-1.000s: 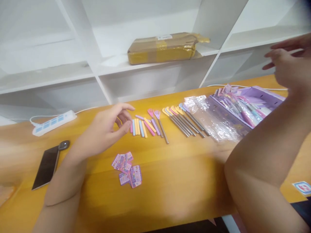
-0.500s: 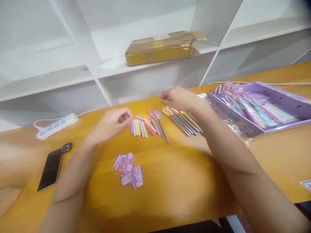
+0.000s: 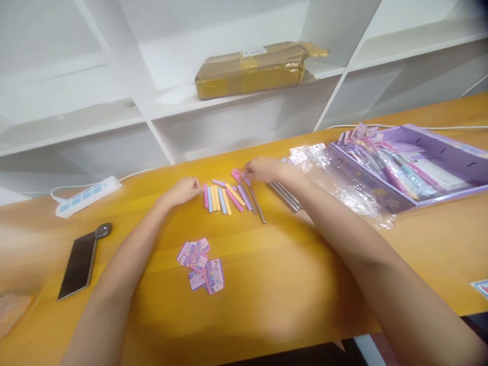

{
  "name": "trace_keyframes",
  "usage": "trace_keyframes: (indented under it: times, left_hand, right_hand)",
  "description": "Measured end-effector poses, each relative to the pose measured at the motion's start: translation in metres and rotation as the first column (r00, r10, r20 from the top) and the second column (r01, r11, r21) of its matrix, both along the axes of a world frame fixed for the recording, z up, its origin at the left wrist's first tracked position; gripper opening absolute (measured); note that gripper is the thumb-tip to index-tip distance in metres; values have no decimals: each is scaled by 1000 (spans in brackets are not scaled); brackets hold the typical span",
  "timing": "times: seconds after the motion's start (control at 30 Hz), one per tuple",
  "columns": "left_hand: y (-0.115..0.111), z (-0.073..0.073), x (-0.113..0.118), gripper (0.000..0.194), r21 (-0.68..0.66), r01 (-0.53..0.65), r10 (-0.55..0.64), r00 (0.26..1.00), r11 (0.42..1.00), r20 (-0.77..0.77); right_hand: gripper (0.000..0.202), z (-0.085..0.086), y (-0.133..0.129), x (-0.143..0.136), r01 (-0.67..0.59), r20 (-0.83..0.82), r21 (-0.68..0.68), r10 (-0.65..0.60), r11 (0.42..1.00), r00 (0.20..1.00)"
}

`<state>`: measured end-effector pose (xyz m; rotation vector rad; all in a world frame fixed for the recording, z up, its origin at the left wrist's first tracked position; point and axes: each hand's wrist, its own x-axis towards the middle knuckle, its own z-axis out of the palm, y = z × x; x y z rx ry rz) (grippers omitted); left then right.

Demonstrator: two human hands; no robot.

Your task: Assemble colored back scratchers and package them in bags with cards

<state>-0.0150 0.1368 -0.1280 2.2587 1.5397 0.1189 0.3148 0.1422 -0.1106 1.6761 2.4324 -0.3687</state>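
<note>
My left hand [image 3: 185, 190], its fingers curled together, is at the left end of a row of pastel grip sleeves [image 3: 218, 199]. Its fingertips come up to a pink sleeve [image 3: 206, 196]; whether they pinch anything is hidden. My right hand [image 3: 262, 169] has its fingers closed at the head of a purple back scratcher [image 3: 257, 202], whose metal rod lies on the table. Beside that lies a pink back scratcher [image 3: 236, 175]. Under my right forearm are several metal-rod back scratchers [image 3: 285, 196], their heads mostly covered.
Printed cards [image 3: 202, 264] lie in the near middle of the table. Clear plastic bags [image 3: 343, 183] sit by a purple box [image 3: 438, 147] holding packaged pieces. At left are a power strip [image 3: 89, 196] and a phone [image 3: 78, 264]. A taped carton [image 3: 249, 76] rests on the shelf.
My right hand has moved left and down from above the metal-rod bundle to the purple back scratcher's head. My left hand's fingers have closed up beside the pink sleeve.
</note>
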Motion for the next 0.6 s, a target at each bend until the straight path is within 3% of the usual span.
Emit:
trace_keyframes:
  times: [0.27,0.6]
  left_hand:
    - [3,-10,4,37,1,8,-7,997,1000,-75]
    - [1,-13,5,41,-8,-12,10,988,1000,-155]
  right_hand:
    - [42,-13,-1,-17,-38,16,-7,38,999,999]
    - [45,-36,4,-29,62,86,5,-62,998,994]
